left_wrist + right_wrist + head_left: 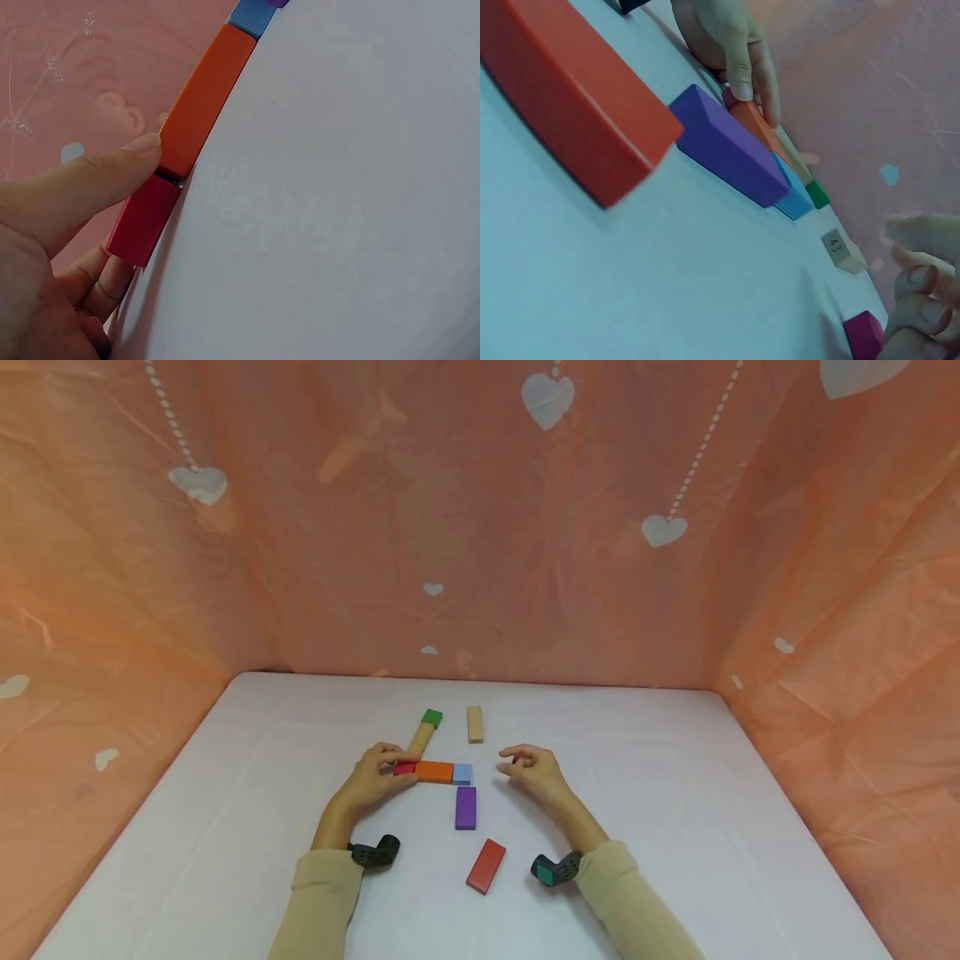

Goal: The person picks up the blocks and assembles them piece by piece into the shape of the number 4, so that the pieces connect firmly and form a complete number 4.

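Observation:
My left hand (381,772) pinches a small crimson block (144,220) at the left end of a row. Its thumb lies across the top edge where crimson meets an orange block (435,772). A light-blue block (462,774) continues the row to the right, and a purple block (466,808) lies just below it. To the right, my right hand (538,772) has curled fingers with a small magenta block (864,335) against them; it appears held just off the table, though the fingers partly hide it. Behind the crimson block a natural-wood block (422,739) slants toward a green block (432,718).
Another natural-wood block (476,725), with a number on its end, lies behind the row. A red block (486,867) lies tilted nearer the front, between the forearms. The white table (712,810) is bordered by an orange curtain (480,527) with pale hearts.

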A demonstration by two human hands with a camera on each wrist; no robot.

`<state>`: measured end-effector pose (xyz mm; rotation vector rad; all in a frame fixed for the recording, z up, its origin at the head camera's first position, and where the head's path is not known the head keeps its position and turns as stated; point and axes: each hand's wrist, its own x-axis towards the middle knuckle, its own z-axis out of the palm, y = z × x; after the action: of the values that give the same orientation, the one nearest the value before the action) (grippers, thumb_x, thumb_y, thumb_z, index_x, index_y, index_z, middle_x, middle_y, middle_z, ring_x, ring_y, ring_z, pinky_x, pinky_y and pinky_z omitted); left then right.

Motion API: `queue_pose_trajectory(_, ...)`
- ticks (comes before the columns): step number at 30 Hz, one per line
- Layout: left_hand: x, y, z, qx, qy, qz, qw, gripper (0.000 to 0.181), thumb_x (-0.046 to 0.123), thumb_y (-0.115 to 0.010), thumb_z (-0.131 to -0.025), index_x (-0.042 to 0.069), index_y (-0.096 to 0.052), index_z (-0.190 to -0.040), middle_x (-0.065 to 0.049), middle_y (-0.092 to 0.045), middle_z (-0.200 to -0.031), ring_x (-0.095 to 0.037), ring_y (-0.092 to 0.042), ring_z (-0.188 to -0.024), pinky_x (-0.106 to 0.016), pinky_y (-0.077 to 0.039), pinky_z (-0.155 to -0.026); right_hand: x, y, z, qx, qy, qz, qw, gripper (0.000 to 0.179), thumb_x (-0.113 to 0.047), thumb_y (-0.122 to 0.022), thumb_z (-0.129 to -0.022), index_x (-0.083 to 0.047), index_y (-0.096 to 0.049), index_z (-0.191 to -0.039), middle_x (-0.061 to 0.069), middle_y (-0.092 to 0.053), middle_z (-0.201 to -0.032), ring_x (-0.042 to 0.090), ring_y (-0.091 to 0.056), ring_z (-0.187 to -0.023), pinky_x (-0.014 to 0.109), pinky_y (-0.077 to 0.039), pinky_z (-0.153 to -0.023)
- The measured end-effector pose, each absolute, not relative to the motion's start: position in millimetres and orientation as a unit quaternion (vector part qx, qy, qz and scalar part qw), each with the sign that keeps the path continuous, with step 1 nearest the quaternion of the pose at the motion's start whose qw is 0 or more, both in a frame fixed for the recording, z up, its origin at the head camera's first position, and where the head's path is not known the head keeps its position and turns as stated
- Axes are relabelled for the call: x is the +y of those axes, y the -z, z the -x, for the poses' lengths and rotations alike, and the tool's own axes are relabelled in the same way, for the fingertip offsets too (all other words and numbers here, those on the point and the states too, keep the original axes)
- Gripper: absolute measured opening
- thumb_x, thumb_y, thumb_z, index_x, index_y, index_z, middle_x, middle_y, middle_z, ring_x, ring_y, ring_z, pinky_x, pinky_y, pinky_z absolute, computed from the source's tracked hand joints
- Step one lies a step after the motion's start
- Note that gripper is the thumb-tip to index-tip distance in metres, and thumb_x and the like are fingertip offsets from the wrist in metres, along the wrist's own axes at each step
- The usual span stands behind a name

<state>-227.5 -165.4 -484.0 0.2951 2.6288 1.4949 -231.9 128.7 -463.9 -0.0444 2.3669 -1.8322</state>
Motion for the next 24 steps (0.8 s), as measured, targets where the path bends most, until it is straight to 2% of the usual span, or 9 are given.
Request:
queue_pose_trajectory(11, -165, 483, 227, 0.864, -0.492, -0.097, 0.051, 0.034, 0.018, -0.073, -0.085, 0.006, -0.069, -0.117, -0.019, -0.052, -0.122, -0.037, -0.043, -0.122, -0.060, -0.036, -0.108, 159, 451, 228, 0.808, 0.587, 0.006, 0.052, 0.036, -0.005, -0.071, -0.083, 0.011, -0.062, -0.114, -0.009, -0.048, -0.055, 0.000, -0.040, -0.052, 0.016, -0.037, -0.052)
queue_pose_trajectory(15, -165, 483, 227, 0.866, -0.488, -0.097, 0.049, 0.034, 0.019, -0.073, -0.084, 0.006, -0.069, -0.116, -0.019, -0.052, -0.121, -0.037, -0.043, -0.122, -0.060, -0.036, -0.107, 169, 451, 229, 0.815, 0.578, -0.007, 0.044, 0.036, -0.007, -0.071, -0.083, 0.009, -0.063, -0.115, -0.009, -0.047, -0.054, 0.000, -0.037, -0.050, 0.017, -0.034, -0.050)
queue_pose_trajectory(24, -166, 485, 229, 0.867, -0.487, -0.095, 0.048, 0.034, 0.018, -0.073, -0.085, 0.007, -0.069, -0.117, -0.019, -0.052, -0.122, -0.036, -0.043, -0.122, -0.059, -0.036, -0.108, 174, 457, 230, 0.794, 0.604, -0.027, 0.065, 0.041, -0.006, -0.071, -0.083, 0.010, -0.059, -0.119, -0.010, -0.050, -0.053, 0.002, -0.045, -0.052, 0.016, -0.039, -0.052)
